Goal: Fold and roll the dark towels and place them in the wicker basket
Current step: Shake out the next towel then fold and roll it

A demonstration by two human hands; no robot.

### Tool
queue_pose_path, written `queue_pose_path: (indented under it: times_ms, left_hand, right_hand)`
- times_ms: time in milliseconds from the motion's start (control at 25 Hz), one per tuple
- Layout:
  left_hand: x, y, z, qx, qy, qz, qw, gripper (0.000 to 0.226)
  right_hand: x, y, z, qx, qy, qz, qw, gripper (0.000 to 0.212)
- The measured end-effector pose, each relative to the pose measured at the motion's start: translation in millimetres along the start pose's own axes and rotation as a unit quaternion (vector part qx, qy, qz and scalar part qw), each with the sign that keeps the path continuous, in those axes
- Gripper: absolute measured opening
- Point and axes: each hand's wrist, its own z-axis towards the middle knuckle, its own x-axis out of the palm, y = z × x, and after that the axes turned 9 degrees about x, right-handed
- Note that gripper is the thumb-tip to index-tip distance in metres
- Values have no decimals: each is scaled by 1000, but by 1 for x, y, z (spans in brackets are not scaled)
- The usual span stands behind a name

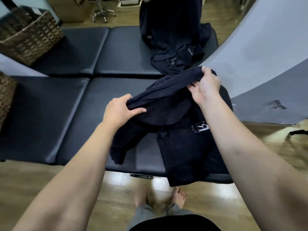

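Observation:
A dark navy towel [163, 100] is lifted above the black padded table [50, 114], stretched between my two hands. My left hand [120, 109] grips its bunched left end. My right hand [206, 85] pinches the upper right edge. Under it lies a pile of dark towels [191, 150] with a white logo, hanging over the table's near edge. The edge of a wicker basket [5, 95] shows at the far left. A large mirror behind the table repeats the scene, with the basket's reflection [28, 37] at upper left.
The mirror shows the reflected towel pile [176, 55], a chair base [103, 13] and cardboard boxes. A grey wall [266, 55] curves along the right. Wooden floor and my bare feet [160, 197] lie below the table edge.

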Motion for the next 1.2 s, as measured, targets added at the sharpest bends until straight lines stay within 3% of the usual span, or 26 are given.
queue_pose_path:
  times_ms: [80,160,280,360,440,560,720,960,1080,1200]
  left_hand:
    - [1,13,-10,-10,54,60,997,34]
    - [7,31,-28,-67,68,15,995,25]
    - [4,60,-53,-165,-71,-147,973,13]
    - [-17,72,-62,-180,-200,-184,945,15]
    - [-56,73,-63,-160,-316,-193,915,10]
    - [-127,83,-62,-108,-402,-150,897,5]
    - [-209,119,-60,-60,-434,-89,894,24]
    - [-295,183,-86,-49,-486,-81,869,35]
    - [-338,216,-100,-38,-523,-95,846,30]
    - [-376,238,-113,-26,-520,-96,848,20]
  right_hand:
    - [16,-1,-13,-3,46,15,999,10]
    - [31,-5,-25,3,81,45,996,11]
    - [50,-11,-39,13,117,87,989,13]
    - [60,-16,-46,15,129,92,987,12]
    - [71,-22,-55,8,139,93,986,12]
    - [98,-32,-78,-8,150,116,982,10]
    - [142,-51,-114,-49,180,132,973,11]
    - [198,-129,-169,-122,143,70,980,15]
    - [221,-172,-196,-153,130,53,978,17]
    - [240,-204,-224,-172,110,41,978,19]
